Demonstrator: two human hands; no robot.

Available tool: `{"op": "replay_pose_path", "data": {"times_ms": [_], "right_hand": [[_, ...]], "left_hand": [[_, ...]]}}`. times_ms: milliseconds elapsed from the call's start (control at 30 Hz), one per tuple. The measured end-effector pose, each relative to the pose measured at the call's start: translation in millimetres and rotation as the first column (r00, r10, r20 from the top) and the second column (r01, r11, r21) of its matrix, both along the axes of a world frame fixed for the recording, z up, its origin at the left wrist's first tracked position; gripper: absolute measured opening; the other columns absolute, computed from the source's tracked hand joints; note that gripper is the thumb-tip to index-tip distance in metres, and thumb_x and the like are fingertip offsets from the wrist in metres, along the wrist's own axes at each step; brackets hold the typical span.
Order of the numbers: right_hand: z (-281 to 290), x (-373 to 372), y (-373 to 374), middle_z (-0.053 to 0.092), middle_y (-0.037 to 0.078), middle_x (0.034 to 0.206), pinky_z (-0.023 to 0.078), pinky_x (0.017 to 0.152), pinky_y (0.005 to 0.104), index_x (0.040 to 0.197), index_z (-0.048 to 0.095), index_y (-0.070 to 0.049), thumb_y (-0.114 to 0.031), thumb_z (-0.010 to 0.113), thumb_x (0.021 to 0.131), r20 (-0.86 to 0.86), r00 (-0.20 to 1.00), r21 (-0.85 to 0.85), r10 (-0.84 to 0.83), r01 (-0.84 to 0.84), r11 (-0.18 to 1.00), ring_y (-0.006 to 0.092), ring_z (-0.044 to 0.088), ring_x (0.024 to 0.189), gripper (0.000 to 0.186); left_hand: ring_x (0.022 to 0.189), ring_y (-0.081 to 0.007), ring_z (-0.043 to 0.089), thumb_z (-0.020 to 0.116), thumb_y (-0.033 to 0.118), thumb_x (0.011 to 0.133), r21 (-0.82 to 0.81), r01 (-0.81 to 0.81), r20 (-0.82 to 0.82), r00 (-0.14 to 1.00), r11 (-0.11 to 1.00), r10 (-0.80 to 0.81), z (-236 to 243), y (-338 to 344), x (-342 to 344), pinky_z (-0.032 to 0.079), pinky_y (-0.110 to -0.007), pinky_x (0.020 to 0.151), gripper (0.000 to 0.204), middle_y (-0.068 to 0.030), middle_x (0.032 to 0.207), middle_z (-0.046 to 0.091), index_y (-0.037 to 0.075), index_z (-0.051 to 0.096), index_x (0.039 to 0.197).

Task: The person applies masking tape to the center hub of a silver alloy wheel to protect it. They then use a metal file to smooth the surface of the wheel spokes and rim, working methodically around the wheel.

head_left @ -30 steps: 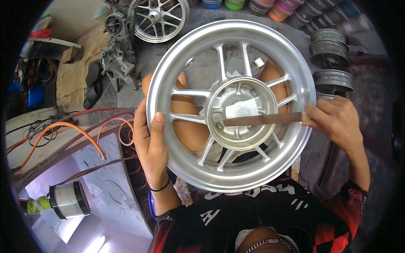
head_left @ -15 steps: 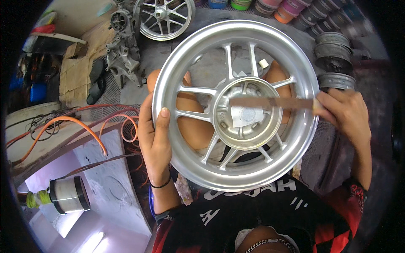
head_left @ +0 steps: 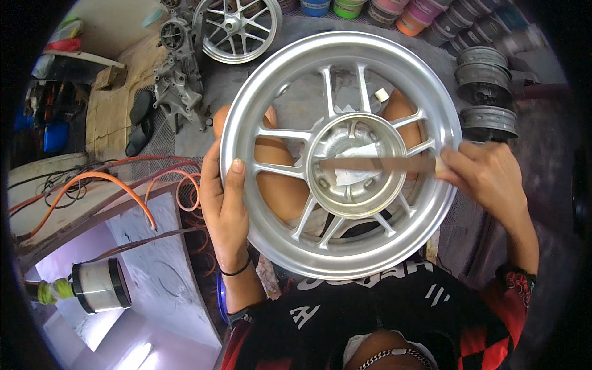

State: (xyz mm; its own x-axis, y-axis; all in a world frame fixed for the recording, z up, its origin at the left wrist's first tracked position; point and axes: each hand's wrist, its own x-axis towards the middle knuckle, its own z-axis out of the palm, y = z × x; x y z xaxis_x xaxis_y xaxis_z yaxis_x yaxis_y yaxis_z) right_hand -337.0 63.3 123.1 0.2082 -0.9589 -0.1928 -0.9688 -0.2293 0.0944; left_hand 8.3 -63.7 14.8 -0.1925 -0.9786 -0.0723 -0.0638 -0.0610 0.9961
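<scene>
A silver alloy motorcycle wheel (head_left: 328, 92) with paired spokes rests over my lap, tilted up toward me. My left hand (head_left: 227, 203) is closed on its left rim, thumb on the face and fingers behind. In my right hand (head_left: 487, 176) is the end of a long, flat brown file (head_left: 394, 164), blurred by motion. The file lies across the hub ring (head_left: 402, 139), its far end over the hub opening. White paper (head_left: 349, 179) shows in the hub opening, partly hidden by the file. Beyond the spokes lies a small white block (head_left: 382, 95).
Another silver wheel (head_left: 239, 31) and grey engine casings (head_left: 179, 92) lie at the far left. Stacked metal hubs (head_left: 487, 117) stand at the right, paint tubs (head_left: 379, 11) at the back. Orange hoses (head_left: 111, 179) loop at the left, near a clear cylinder (head_left: 102, 285).
My right hand has moved left and a little nearer, sliding the file farther left over the hub ring. The wheel has shifted slightly left with my left hand still on its rim.
</scene>
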Motion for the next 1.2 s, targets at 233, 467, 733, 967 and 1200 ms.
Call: {"op": "replay_pose_path", "data": {"times_ms": [233,467,733,967,1200], "right_hand": [[17,1,14,0.059,0.006,0.071,0.050,0.054,0.0403,0.094,0.064,-0.013,-0.040,0.069,0.087,0.030,1.000,-0.002,-0.006,0.006,1.000,0.0273,0.066,0.062,0.028],[-1,-1,13,0.061,0.007,0.072,0.051,0.055,0.0417,0.102,0.068,-0.012,-0.041,0.067,0.090,0.019,0.980,-0.028,-0.199,0.200,0.979,0.0293,0.066,0.062,0.031],[-28,25,48,0.068,0.014,0.081,0.053,0.062,0.0460,0.101,0.067,-0.006,-0.029,0.073,0.090,0.234,0.874,0.095,-0.425,0.414,0.905,0.0370,0.068,0.070,0.026],[-34,52,79,0.069,0.018,0.082,0.053,0.065,0.0489,0.096,0.067,-0.002,-0.027,0.071,0.092,0.344,0.758,0.151,-0.554,0.538,0.829,0.0408,0.068,0.074,0.025],[-23,54,102,0.067,0.022,0.084,0.051,0.067,0.0444,0.103,0.066,0.002,-0.018,0.070,0.092,0.424,0.665,0.198,-0.615,0.595,0.779,0.0428,0.066,0.077,0.023]], "left_hand": [[0.119,-0.0187,0.058,0.058,0.016,0.104,-0.027,-0.014,0.025,1.000,1.000,0.015,-1,0,0,0.042,-0.031,0.105,0.044,-0.0148,0.130,0.062,-0.005,0.049,0.141],[0.118,-0.0179,0.058,0.056,0.015,0.104,-0.051,0.019,0.046,0.999,0.999,-0.017,-1,-1,3,0.042,-0.031,0.104,0.043,-0.0141,0.129,0.062,-0.006,0.049,0.140],[0.116,-0.0176,0.058,0.056,0.015,0.104,-0.015,0.013,0.010,1.000,1.000,-0.013,1,0,2,0.042,-0.031,0.104,0.042,-0.0144,0.128,0.062,-0.005,0.050,0.141],[0.117,-0.0192,0.059,0.058,0.015,0.103,-0.002,-0.015,-0.027,1.000,1.000,0.015,-1,2,1,0.045,-0.032,0.103,0.044,-0.0146,0.131,0.061,-0.004,0.049,0.142],[0.116,-0.0191,0.059,0.058,0.015,0.103,-0.045,0.014,0.000,1.000,0.999,-0.014,-3,0,0,0.045,-0.032,0.102,0.045,-0.0152,0.130,0.062,-0.005,0.049,0.142]]}}
